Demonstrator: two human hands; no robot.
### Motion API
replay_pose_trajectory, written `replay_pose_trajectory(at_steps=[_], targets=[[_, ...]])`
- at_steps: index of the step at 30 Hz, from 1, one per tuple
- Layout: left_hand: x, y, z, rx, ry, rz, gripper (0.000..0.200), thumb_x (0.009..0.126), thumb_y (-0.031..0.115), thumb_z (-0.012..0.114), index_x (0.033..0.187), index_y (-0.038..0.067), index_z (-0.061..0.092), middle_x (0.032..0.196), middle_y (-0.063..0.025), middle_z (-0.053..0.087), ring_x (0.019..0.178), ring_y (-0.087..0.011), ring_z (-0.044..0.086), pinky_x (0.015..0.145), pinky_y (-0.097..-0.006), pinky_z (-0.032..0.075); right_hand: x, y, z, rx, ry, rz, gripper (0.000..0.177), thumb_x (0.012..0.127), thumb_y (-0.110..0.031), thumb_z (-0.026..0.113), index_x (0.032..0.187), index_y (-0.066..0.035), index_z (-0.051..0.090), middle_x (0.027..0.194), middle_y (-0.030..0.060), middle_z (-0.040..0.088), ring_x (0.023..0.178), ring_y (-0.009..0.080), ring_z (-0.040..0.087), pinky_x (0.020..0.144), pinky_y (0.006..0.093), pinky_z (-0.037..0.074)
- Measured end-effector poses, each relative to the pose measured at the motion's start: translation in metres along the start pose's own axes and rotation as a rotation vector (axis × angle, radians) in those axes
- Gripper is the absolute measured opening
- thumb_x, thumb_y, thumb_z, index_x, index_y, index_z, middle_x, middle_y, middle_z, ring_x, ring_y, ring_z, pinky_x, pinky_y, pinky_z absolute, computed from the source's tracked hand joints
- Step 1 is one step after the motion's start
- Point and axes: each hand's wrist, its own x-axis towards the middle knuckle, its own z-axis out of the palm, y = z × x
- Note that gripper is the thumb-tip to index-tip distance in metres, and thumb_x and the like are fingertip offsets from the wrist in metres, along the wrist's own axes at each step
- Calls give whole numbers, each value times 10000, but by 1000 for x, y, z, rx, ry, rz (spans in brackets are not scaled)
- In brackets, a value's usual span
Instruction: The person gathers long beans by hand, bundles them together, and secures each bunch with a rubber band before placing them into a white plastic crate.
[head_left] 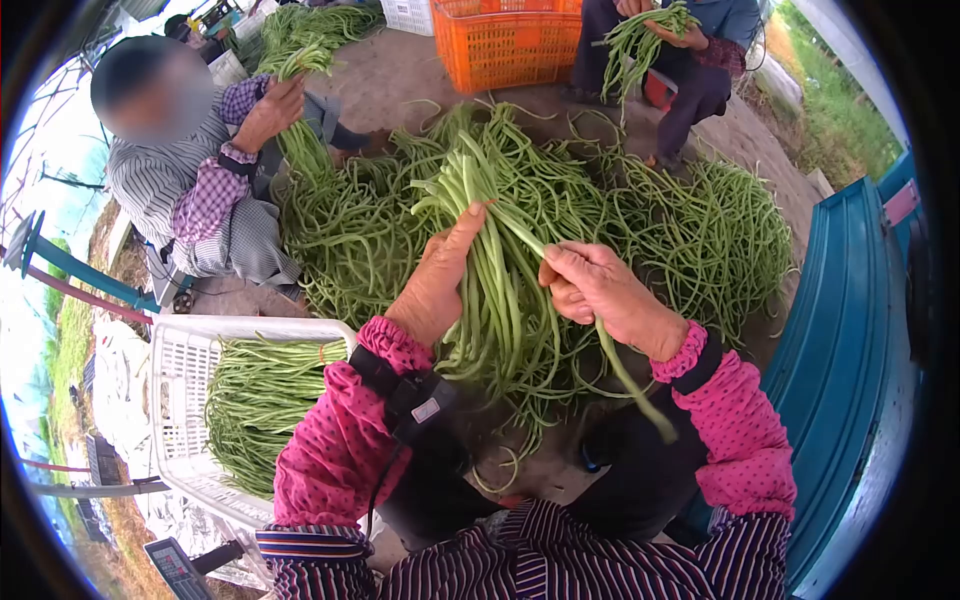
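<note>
My left hand (447, 275) is closed round a thick bunch of long green beans (503, 300), with the thumb across the upper part of the bunch. The bean ends fan out above the fist and the rest hangs below it. To the right, my right hand (612, 295) pinches a strand of long bean (633, 385), which runs from the bunch through the fingers, its tail dangling down to the right. Under both hands spreads a large loose heap of long beans (715, 235) on the ground.
At left a white crate (180, 400) holds laid-out beans. An orange crate (505, 50) stands at the back. One person (190, 170) sits at left gripping beans; another (690, 70) holds a bunch at upper right. Blue metal panel (840, 380) at right; scale (178, 570) lower left.
</note>
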Motion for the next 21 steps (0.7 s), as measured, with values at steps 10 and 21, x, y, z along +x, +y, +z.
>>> replay_pose_trajectory(at_steps=[10, 21], targets=[[14, 31, -57, -418, 147, 219, 580, 958, 561, 369, 1174, 53, 549, 1132, -125, 611, 1039, -294, 593, 937, -470, 474, -37, -2, 14, 2, 199, -188, 282, 982, -281, 517, 805, -63, 500, 590, -56, 367, 471, 28, 329, 422, 197, 270], [12, 14, -39, -490, 7, 76, 560, 966, 488, 428, 1220, -3, 512, 1192, -165, 591, 1087, -321, 571, 1000, -456, 426, -12, 5, 22, -23, 238, -242, 268, 975, -263, 531, 968, -5, 604, 656, 16, 569, 478, 52, 489, 439, 193, 401]])
